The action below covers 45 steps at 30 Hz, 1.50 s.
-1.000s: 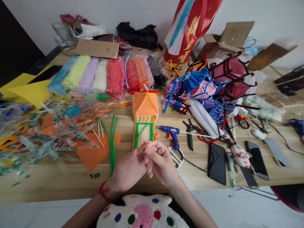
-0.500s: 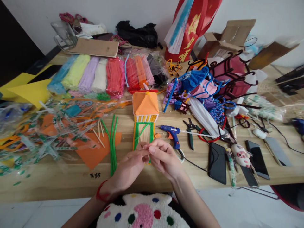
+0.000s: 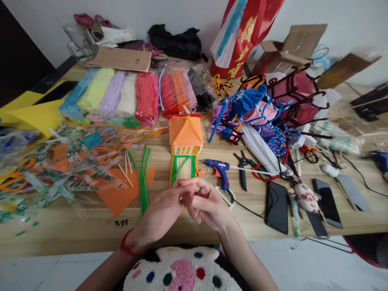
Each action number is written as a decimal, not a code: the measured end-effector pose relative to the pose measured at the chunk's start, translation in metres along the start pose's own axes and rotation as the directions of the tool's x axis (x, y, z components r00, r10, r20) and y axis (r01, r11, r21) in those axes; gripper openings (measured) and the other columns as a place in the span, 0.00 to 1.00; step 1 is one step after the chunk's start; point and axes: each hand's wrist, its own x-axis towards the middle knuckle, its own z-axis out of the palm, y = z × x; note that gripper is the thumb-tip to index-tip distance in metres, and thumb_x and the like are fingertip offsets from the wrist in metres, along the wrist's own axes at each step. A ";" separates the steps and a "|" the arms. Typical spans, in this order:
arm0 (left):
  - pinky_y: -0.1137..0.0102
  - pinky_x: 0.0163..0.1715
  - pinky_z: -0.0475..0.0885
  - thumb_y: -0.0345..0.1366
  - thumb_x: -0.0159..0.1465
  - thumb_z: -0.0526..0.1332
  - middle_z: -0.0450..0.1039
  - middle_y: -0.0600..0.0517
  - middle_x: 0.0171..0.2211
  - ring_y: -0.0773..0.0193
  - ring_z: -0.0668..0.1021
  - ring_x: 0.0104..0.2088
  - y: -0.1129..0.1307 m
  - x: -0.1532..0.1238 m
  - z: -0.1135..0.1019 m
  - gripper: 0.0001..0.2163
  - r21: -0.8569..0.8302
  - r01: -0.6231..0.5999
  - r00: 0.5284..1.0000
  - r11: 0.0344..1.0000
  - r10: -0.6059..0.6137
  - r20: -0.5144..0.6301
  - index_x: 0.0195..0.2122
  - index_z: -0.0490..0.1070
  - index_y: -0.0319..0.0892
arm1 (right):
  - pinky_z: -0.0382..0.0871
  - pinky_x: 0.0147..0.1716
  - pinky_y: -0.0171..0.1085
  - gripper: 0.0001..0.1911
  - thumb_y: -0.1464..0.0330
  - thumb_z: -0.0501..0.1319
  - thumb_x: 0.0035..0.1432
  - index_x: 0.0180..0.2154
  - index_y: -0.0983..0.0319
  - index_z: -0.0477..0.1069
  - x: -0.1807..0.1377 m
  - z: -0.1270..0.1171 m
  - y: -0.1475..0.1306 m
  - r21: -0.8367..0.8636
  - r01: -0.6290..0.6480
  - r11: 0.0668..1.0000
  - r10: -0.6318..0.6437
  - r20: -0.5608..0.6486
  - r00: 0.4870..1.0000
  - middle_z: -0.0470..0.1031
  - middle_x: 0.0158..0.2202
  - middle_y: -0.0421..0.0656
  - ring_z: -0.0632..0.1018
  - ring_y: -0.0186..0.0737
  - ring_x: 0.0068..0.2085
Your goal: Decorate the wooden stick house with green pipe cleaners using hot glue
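My left hand [image 3: 165, 209] and my right hand [image 3: 210, 205] meet over the near end of a small craft model. Their fingers are bent and pressed against one another, overlapping. Whatever lies between the fingertips, if anything, is hidden. Beyond the hands stands the model house [image 3: 185, 135], with an orange peaked roof and yellow-and-white striped walls. In front of it lies a panel of thin wooden sticks [image 3: 184, 169] edged in green, its near part covered by my hands. A blue glue gun [image 3: 222, 173] rests just right of the model. Green pipe cleaners [image 3: 143, 182] lie to the left.
Orange sheet [image 3: 117, 194], loose sticks and plastic wrappers [image 3: 66, 178] spread across the left. Bagged pipe cleaners [image 3: 121, 95] line the back. Pliers [image 3: 241, 169], a black phone [image 3: 276, 208] and finished lantern-like crafts [image 3: 251, 107] occupy the right. A red bag [image 3: 232, 52] stands behind.
My fingers have shifted from a fingertip pinch to a closer overlap, the right fingers curling against the left ones. Both hands stay over the model's near end. The table items have not moved.
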 end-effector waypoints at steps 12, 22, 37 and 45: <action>0.66 0.34 0.71 0.28 0.57 0.57 0.69 0.51 0.29 0.63 0.72 0.32 0.009 0.007 0.005 0.13 0.036 -0.028 0.999 0.999 0.026 0.044 0.40 0.78 0.43 | 0.53 0.12 0.25 0.12 0.60 0.64 0.54 0.29 0.62 0.70 0.003 0.004 -0.004 -0.049 0.048 0.998 -0.054 -0.141 0.989 0.68 0.16 0.33 0.62 0.24 0.14; 0.65 0.47 0.66 0.32 0.59 0.62 0.69 0.49 0.36 0.57 0.68 0.46 0.009 0.001 0.002 0.07 0.565 0.038 0.991 0.824 0.044 -0.130 0.36 0.79 0.46 | 0.53 0.17 0.27 0.15 0.66 0.73 0.41 0.23 0.60 0.67 0.007 0.006 -0.001 0.030 0.073 0.997 -0.065 -0.206 0.976 0.60 0.15 0.29 0.56 0.23 0.16; 0.65 0.36 0.66 0.29 0.57 0.56 0.66 0.51 0.26 0.64 0.69 0.32 0.007 0.009 0.008 0.13 -0.121 0.003 1.000 0.993 -0.001 0.017 0.39 0.79 0.45 | 0.60 0.14 0.28 0.11 0.62 0.63 0.56 0.36 0.63 0.77 0.005 -0.003 0.004 -0.126 0.117 0.985 -0.137 -0.160 0.978 0.73 0.18 0.38 0.68 0.28 0.17; 0.69 0.30 0.65 0.33 0.59 0.56 0.63 0.53 0.24 0.67 0.67 0.28 0.003 0.005 0.001 0.13 -0.163 0.022 0.998 0.986 -0.032 -0.059 0.40 0.78 0.46 | 0.73 0.24 0.34 0.15 0.62 0.62 0.57 0.46 0.60 0.74 0.001 -0.004 0.005 -0.056 0.070 0.996 -0.071 -0.010 0.997 0.79 0.30 0.41 0.77 0.34 0.26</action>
